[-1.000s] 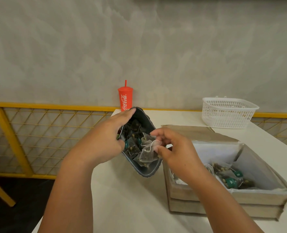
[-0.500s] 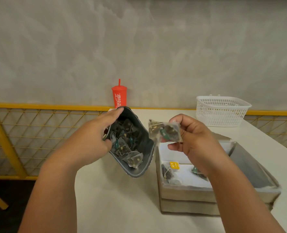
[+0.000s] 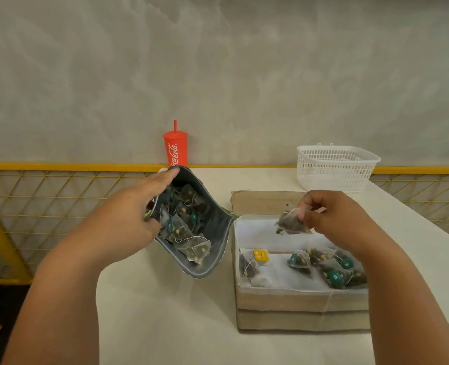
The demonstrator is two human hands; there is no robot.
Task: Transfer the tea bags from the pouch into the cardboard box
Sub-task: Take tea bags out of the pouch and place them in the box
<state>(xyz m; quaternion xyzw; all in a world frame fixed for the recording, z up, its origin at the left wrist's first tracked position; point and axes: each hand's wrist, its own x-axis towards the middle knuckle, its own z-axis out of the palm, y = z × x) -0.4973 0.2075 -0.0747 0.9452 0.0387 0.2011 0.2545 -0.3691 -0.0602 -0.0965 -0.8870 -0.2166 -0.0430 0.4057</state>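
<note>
White table, plaster wall behind.

- Tea bag: pinched by right hand. Has moved from pouch mouth to above cardboard box, at pouch's 3 o'clock. Release likely next.
- Left hand: grips pouch rim. Many bags remain.
- Box: open-topped, floor partly bare.
- Basket: 1 o'clock, well apart.

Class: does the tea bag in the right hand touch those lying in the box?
Apart. Head view: white lining shows between the held tea bag and the boxed tea bags.
</note>
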